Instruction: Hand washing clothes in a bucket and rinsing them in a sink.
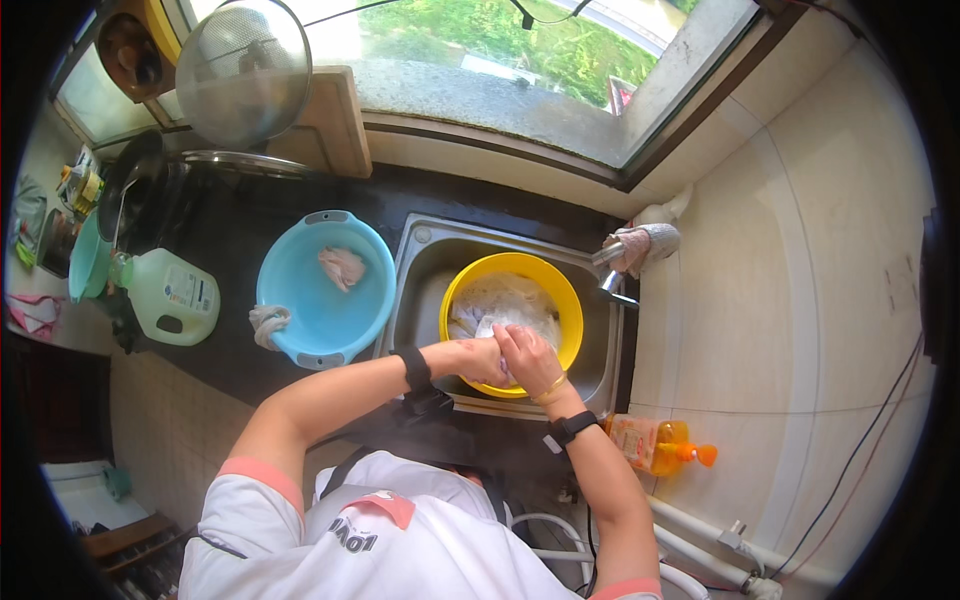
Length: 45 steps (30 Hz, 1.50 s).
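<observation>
A yellow plastic tub (568,300) stands in the stainless steel sink (420,281). Soapy water (506,292) with froth fills part of it, and a pale cloth (466,319) lies in the water. Over the tub's near side my left hand (480,361) and my right hand (529,360) meet, fingers closed around a white cloth (491,324). Part of that cloth is hidden by my hands. A light blue basin (300,300) on the dark counter to the left holds a crumpled pale pink cloth (343,268).
A grey cloth (269,325) hangs over the basin's rim. Left of it a translucent jug (171,296) lies on the counter. The faucet (615,286) rises at the sink's right, and an orange pump bottle (652,444) is by the tiled wall. A round mesh strainer (244,75) leans near the window.
</observation>
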Available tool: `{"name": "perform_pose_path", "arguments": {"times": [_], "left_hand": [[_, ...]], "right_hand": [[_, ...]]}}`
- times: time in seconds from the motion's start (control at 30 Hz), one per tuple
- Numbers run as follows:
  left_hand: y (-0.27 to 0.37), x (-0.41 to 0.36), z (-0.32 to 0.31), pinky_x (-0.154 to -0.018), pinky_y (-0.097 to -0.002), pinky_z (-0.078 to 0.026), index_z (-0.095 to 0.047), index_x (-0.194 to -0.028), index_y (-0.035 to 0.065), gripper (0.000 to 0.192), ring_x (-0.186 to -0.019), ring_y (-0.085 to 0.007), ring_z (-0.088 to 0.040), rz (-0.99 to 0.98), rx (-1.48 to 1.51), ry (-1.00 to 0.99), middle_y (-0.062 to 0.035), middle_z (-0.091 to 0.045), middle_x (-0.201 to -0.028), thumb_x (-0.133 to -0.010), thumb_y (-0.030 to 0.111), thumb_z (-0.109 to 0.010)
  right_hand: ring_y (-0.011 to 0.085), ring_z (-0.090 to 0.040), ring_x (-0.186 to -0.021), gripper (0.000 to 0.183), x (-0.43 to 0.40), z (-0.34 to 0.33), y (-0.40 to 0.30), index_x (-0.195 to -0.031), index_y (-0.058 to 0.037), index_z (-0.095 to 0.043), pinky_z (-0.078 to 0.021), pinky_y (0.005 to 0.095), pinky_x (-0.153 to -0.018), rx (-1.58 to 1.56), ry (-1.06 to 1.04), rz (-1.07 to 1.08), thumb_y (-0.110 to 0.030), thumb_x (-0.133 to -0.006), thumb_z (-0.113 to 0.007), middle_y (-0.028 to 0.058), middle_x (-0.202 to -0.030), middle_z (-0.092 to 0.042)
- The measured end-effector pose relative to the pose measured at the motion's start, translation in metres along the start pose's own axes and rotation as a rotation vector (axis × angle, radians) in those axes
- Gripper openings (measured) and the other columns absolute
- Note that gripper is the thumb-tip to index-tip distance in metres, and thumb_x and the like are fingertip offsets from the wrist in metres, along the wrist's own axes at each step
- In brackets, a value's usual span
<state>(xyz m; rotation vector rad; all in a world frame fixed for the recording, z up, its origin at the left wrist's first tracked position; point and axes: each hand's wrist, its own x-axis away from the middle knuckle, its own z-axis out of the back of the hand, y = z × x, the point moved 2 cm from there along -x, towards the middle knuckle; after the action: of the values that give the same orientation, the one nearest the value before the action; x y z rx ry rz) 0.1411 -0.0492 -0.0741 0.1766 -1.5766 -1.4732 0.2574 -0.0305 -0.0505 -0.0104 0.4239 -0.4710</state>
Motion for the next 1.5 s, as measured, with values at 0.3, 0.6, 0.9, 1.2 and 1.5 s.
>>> {"name": "perform_pose_path", "arguments": {"times": [0.3, 0.6, 0.9, 1.2, 1.5], "left_hand": [[-0.013, -0.017, -0.004, -0.056, -0.0402, -0.045, -0.050, -0.081, -0.0012, 0.015, -0.068, -0.0356, -0.056, -0.084, -0.375, 0.595, -0.0222, -0.056, -0.071, -0.069, 0.008, -0.051], [-0.020, 0.000, 0.026, -0.057, -0.0362, -0.046, -0.046, -0.075, 0.0048, 0.012, -0.069, -0.0283, -0.056, -0.212, -0.736, 0.801, -0.0134, -0.055, -0.072, -0.069, 0.013, -0.053], [-0.076, 0.120, 0.144, -0.069, -0.0342, -0.043, -0.049, -0.081, 0.0047, 0.038, -0.079, -0.0304, -0.055, 0.236, -0.277, 1.057, -0.0167, -0.056, -0.083, -0.056, 0.026, -0.069], [-0.152, 0.128, 0.159, -0.085, -0.0341, -0.036, -0.040, -0.099, 0.0043, 0.043, -0.097, -0.0334, -0.043, 0.292, -0.056, 1.268, -0.0186, -0.037, -0.105, -0.062, 0.009, -0.063], [-0.167, 0.070, 0.163, -0.084, -0.0450, -0.035, -0.045, -0.092, 0.0050, 0.044, -0.095, -0.0374, -0.044, 0.496, -0.386, 1.078, -0.0191, -0.039, -0.099, -0.054, 0.008, -0.068]], "right_hand": [[0.0289, -0.058, -0.069, 0.013, 0.010, -0.044, 0.013, -0.081, -0.0036, -0.049, -0.0461, 0.0348, -0.056, -0.081, -0.479, -0.536, -0.014, -0.075, -0.045, 0.0186, -0.070, -0.057], [0.0369, -0.051, -0.086, 0.037, -0.011, -0.051, 0.001, -0.103, -0.0072, -0.042, -0.0425, 0.0407, -0.072, -0.458, -0.252, -0.773, -0.017, -0.070, -0.055, 0.0230, -0.095, -0.052], [0.0327, -0.049, -0.089, 0.039, -0.014, -0.090, 0.022, -0.102, -0.0071, -0.050, -0.0419, 0.0377, -0.077, -0.301, -0.561, -0.656, -0.024, -0.068, -0.058, 0.0169, -0.098, -0.050], [0.0328, -0.048, -0.090, 0.037, -0.025, -0.124, 0.000, -0.101, -0.0121, -0.051, -0.0405, 0.0367, -0.080, -0.312, -0.719, -0.137, -0.012, -0.065, -0.058, 0.0175, -0.108, -0.042], [0.0386, -0.028, -0.115, 0.088, -0.021, -0.148, 0.036, -0.129, -0.0120, -0.016, -0.0306, 0.0373, -0.093, -0.331, -1.179, -0.588, -0.043, -0.061, -0.062, 0.0225, -0.132, -0.010]]}}
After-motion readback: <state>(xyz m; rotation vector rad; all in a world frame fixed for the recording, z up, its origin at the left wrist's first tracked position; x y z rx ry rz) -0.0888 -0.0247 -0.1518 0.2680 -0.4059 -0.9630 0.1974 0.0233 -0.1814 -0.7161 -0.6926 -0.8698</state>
